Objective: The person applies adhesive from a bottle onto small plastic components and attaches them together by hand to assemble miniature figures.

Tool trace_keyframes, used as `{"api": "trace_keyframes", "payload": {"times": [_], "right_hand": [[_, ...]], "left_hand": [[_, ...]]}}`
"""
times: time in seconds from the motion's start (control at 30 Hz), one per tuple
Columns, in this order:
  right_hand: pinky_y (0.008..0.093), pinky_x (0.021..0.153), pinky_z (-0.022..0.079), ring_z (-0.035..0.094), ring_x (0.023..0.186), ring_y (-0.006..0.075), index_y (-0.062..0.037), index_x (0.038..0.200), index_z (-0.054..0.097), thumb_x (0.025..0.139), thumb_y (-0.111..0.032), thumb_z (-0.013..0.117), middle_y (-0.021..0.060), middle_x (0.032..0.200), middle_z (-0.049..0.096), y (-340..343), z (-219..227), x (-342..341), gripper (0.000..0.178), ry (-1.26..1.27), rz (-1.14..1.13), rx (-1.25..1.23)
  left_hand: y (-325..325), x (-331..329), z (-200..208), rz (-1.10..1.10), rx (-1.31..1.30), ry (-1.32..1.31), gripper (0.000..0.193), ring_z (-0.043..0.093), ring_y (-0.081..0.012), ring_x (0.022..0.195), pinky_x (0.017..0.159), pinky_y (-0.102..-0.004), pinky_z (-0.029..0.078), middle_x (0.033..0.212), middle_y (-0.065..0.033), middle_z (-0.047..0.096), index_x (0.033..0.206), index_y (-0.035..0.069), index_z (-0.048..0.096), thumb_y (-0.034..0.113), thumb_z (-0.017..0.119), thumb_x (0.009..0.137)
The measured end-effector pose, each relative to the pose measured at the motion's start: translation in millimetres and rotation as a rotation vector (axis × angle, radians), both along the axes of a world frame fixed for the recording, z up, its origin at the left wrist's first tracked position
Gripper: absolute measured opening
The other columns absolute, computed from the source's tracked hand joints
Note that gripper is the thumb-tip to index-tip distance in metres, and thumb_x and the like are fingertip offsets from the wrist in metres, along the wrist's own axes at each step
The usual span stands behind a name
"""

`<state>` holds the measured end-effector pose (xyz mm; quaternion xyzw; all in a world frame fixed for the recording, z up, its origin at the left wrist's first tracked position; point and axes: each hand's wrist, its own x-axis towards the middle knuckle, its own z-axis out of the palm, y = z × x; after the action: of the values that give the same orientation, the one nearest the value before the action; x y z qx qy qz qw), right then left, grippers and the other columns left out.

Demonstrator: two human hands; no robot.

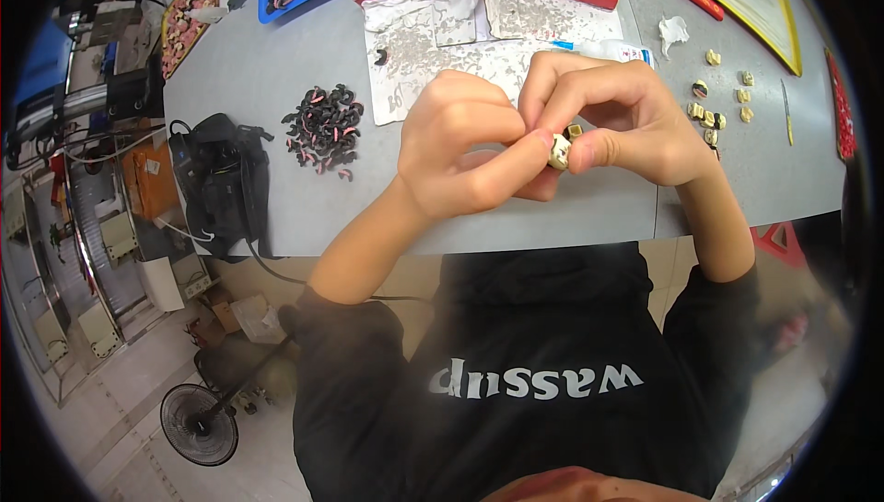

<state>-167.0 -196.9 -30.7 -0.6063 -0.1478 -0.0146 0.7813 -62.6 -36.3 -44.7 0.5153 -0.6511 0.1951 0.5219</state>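
Your left hand (pixel 468 145) and right hand (pixel 631 120) both pinch the small cream piece (pixel 560 152) between them, its long axis unclear.

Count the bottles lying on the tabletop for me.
1: a white bottle with a blue nozzle, just beyond the right hand, which partly covers it. Others could be hidden.

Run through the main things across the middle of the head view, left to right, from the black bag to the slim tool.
Black bag → pile of dark and pink curved pieces → left hand → right hand → scattered small pale pieces → slim tool.
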Motion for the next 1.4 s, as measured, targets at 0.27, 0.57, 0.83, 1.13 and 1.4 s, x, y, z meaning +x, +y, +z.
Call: {"api": "trace_keyframes", "payload": {"times": [0.27,0.57,0.83,1.13,1.4], "right_hand": [[0.0275,0.080,0.041,0.054,0.086,0.0157,0.0001,0.088,0.066,0.078,-0.008,0.070,0.0070,0.089,0.060,-1.0,-1.4,1.3,0.013,-0.025,0.055,-0.031],[0.0284,0.081,0.041,0.055,0.087,0.0168,0.0005,0.089,0.065,0.078,-0.008,0.070,0.0077,0.088,0.059,0.3,0.6,0.2,0.014,0.015,0.101,0.035],[0.0282,0.078,0.042,0.055,0.085,0.0169,0.0009,0.088,0.065,0.078,-0.008,0.071,0.0080,0.087,0.059,-1.6,0.9,0.3,0.015,-0.018,0.123,0.017],[0.0278,0.076,0.042,0.055,0.083,0.0168,0.0012,0.085,0.065,0.077,-0.008,0.071,0.0082,0.086,0.060,-1.3,-2.6,2.2,0.014,-0.058,0.125,-0.016],[0.0258,0.078,0.041,0.050,0.082,0.0112,-0.0027,0.095,0.057,0.081,-0.011,0.069,0.0012,0.087,0.053,0.1,-3.5,-3.5,0.021,0.006,-0.110,0.027]], "left_hand": [[-2.5,-2.5,2.7,0.030,-0.060,-0.074,0.027,0.048,-0.0142,0.065,0.049,-0.0236,0.039,0.072,0.0030,0.049,0.089,0.009,0.064,0.021,0.077,0.068],[-4.3,-4.1,1.5,0.007,-0.090,-0.030,0.023,0.047,-0.0127,0.061,0.047,-0.0223,0.037,0.069,0.0034,0.047,0.085,0.010,0.063,0.018,0.077,0.067],[-5.9,-7.4,-1.5,0.002,-0.145,-0.086,0.020,0.044,-0.0117,0.055,0.045,-0.0221,0.034,0.063,0.0036,0.043,0.083,0.007,0.060,0.011,0.074,0.069],[-4.1,-7.8,-2.4,0.017,-0.119,-0.112,0.020,0.043,-0.0116,0.054,0.044,-0.0223,0.033,0.061,0.0039,0.043,0.083,0.008,0.060,0.010,0.073,0.068],[-2.8,-7.8,1.1,-0.179,0.132,0.594,0.041,0.042,-0.0042,0.058,0.058,-0.0193,0.036,0.061,0.0029,0.045,0.094,0.004,0.055,-0.001,0.076,0.059]]}}
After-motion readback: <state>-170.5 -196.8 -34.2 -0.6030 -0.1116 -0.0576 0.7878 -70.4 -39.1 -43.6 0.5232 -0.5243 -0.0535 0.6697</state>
